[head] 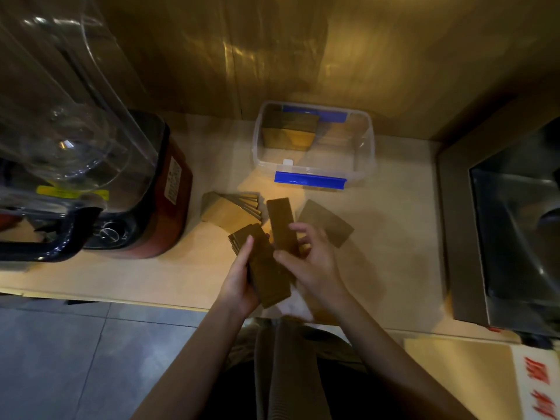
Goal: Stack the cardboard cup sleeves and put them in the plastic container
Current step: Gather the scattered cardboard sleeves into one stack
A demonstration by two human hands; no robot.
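Sleeve stack (266,268) clasped in left hand (239,283) at frame centre; single sleeve (281,225) pinched by right hand (312,262). Plastic container (363,153) seen above on bench (394,268).

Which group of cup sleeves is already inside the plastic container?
The upright stack in the plastic container's back left corner. The fanned pile and single sleeve lie on the counter; the rest are in hand.

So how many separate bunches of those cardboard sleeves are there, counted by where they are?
In the hands: 2, one in the left hand, one in the right hand
On the counter: 2
In the plastic container: 1
Total: 5
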